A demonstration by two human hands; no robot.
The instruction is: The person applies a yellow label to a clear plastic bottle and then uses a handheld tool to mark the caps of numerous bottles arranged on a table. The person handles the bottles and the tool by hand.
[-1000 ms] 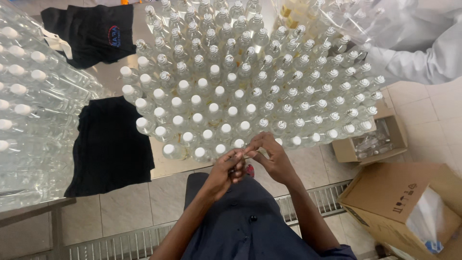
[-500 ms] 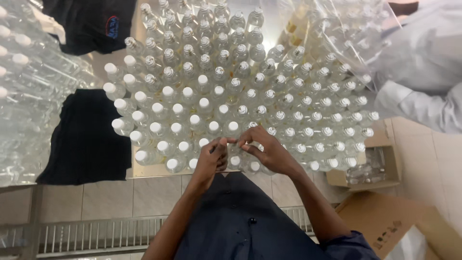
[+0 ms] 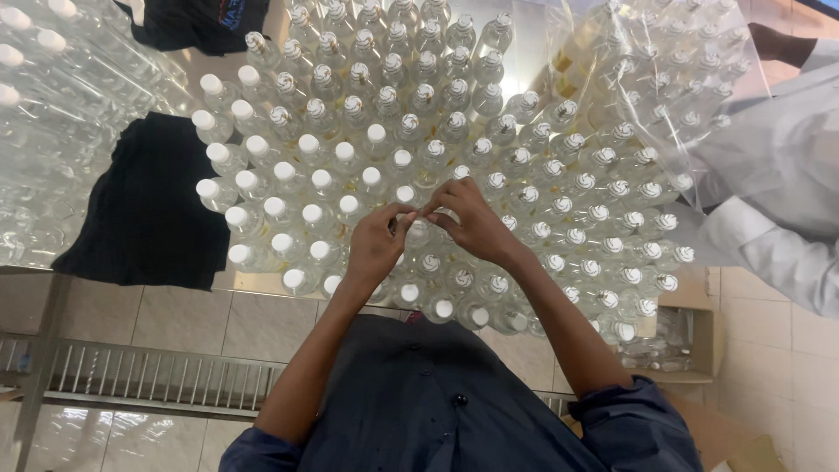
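Note:
Many clear plastic bottles [image 3: 376, 140] stand packed upright on a steel table [image 3: 253, 281]. Those at the left have plain white caps; those at the right have shiny wrapped tops. My left hand [image 3: 374, 246] and my right hand [image 3: 474, 225] meet over one bottle top [image 3: 418, 229] in the middle rows. The fingertips of both hands pinch together right at that top. Whether something small sits between the fingers is too fine to tell.
A black cloth [image 3: 149, 210] lies at the table's left, another [image 3: 201, 19] at the far end. Bottles lying flat are stacked at the left [image 3: 52, 131]. A co-worker's white sleeve [image 3: 769, 236] and a clear bag of bottles [image 3: 647, 79] are at right. A floor grate [image 3: 157, 376] runs below.
Both hands have moved from the table's near edge forward over the bottles, fingertips still pinched together. The view has shifted toward the table, and the cardboard boxes have dropped out of sight.

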